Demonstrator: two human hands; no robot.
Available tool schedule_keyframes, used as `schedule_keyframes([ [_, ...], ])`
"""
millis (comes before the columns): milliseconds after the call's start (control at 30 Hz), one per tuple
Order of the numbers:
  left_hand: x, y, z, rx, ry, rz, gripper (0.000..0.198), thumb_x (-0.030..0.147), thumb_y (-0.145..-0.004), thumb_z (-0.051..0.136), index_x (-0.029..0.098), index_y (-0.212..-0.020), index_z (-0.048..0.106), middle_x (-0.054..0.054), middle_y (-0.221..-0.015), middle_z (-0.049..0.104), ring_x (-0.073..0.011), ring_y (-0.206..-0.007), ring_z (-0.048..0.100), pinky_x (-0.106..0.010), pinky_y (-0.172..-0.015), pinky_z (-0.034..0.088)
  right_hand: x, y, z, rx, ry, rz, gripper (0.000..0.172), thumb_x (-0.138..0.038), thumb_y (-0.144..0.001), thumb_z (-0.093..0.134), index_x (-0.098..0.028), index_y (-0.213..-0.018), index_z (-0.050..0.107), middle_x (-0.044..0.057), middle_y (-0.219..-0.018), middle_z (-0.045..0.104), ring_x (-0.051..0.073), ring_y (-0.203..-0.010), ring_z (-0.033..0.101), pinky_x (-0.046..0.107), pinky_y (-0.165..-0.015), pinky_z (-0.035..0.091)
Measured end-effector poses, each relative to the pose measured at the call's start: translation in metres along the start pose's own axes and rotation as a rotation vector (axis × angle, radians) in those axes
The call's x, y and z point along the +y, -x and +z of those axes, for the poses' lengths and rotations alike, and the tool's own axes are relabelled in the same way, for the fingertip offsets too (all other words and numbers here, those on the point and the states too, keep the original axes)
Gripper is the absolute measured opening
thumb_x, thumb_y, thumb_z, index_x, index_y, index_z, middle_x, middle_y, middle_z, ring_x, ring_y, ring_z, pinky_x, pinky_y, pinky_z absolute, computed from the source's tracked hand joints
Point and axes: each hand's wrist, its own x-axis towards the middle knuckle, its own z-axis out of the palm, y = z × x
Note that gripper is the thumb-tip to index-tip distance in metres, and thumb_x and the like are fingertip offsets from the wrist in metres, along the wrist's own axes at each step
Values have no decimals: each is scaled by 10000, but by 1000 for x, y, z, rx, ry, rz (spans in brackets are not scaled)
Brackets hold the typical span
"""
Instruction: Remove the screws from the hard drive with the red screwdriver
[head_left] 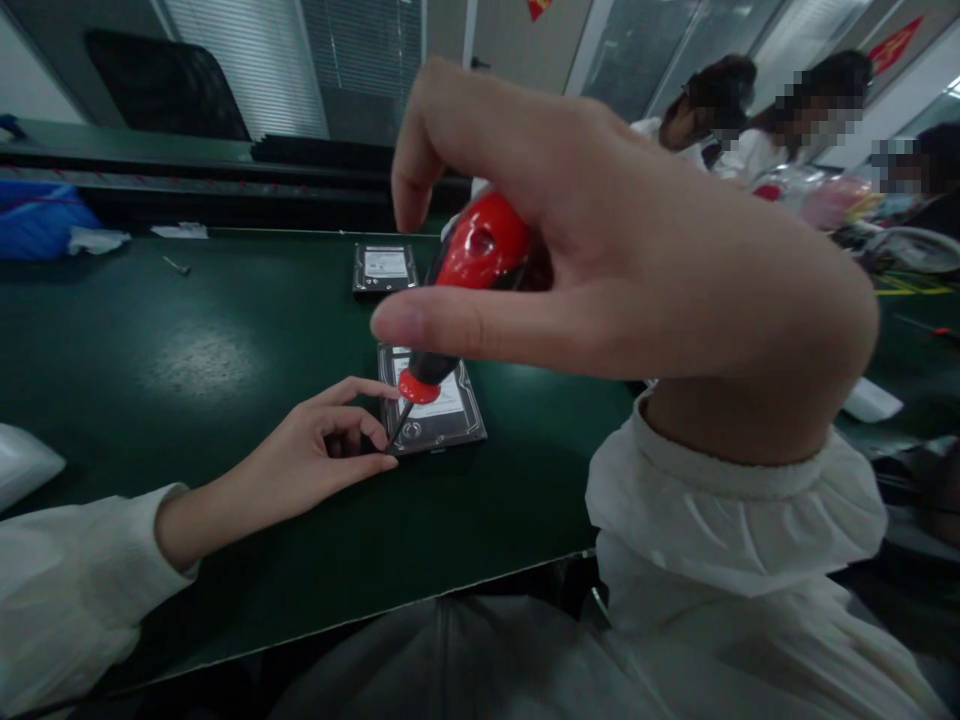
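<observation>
In my right hand [570, 230] is a screwdriver [480, 245] with a red and black handle, gripped between thumb and fingers. It slants down to the near left corner of a hard drive [442, 425] with a white label, lying flat on the green table. My left hand [330, 435] is at that same corner, its thumb and curled fingers closed on the drive's edge around the screwdriver tip. The tip itself, and any screw under it, is hidden by the fingers. Behind them a second hard drive [385, 268] lies on the table.
Toward the far left lie a small metal piece [177, 265], white scraps [180, 231] and a blue bag [45, 220]. A white object [26, 465] sits at the left edge. A dark ledge [322, 190] borders the back. Several people [757, 125] sit at the right beside cluttered items.
</observation>
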Motion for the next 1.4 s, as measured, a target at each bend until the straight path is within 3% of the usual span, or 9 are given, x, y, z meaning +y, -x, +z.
schedule_keyframes([
  [200,-1,-2,1,-21,69,-28,225,380,-815,783,183,-755,693,-35,-1270,578,-68,-681,579,-201,-562,535,3,0,-3,28,-25,-44,482,-478,-898,528,-131,-1228,475,3,-1226,546,85,-954,512,281,-903,487],
  [333,-7,-4,-2,-63,118,-26,222,389,-814,789,192,-786,692,-30,-1145,629,-72,-647,566,-197,-545,521,-3,0,-7,14,35,31,365,-430,-901,543,-150,-1134,543,-11,-1129,582,79,-889,533,275,-847,513],
  [533,-7,-6,-8,-121,120,-27,182,357,-829,770,197,-777,702,-13,-1051,642,-92,-692,604,-210,-602,528,-3,-2,-4,2,90,79,564,-648,-904,461,-146,-1095,633,17,-939,594,165,-981,582,329,-847,518],
  [633,-6,-7,-8,-127,127,-32,172,351,-828,769,198,-779,707,-9,-1054,640,-89,-696,607,-207,-603,520,-1,-2,-3,8,109,75,588,-660,-924,378,-146,-1043,639,20,-883,576,202,-1058,568,358,-888,495],
  [833,-11,-7,-8,-136,100,-16,171,374,-852,752,212,-816,713,-9,-1040,656,-105,-718,617,-213,-608,527,-6,0,-4,27,-71,-182,506,-434,-1033,122,-141,-1148,519,12,-1074,547,71,-891,510,260,-839,453],
  [1000,-13,-7,-9,-135,77,1,182,384,-860,748,214,-813,707,-12,-1018,660,-113,-733,618,-209,-599,522,-10,-3,-2,44,7,-127,374,-366,-1032,233,-139,-1100,522,6,-1016,539,65,-835,474,264,-944,449],
  [1200,-11,-7,-8,-140,72,-4,183,397,-858,744,219,-824,718,-16,-1008,659,-135,-773,638,-215,-592,525,-11,-2,-3,85,-175,-143,681,-370,-970,-127,-158,-1128,501,-7,-1066,492,69,-928,542,274,-913,464],
  [1300,-11,-7,-8,-126,62,2,192,400,-856,746,215,-815,714,-19,-1049,661,-128,-767,634,-209,-589,522,-11,-2,-1,101,-105,-150,529,-447,-1027,83,-127,-1076,501,-3,-969,496,68,-880,523,277,-936,456],
  [1400,-12,-6,-8,-135,69,-15,195,397,-855,747,213,-810,704,-14,-1038,661,-115,-731,621,-206,-580,518,-10,-4,0,107,39,-104,333,-439,-994,395,-135,-1022,528,-3,-888,526,79,-799,480,309,-954,443],
])
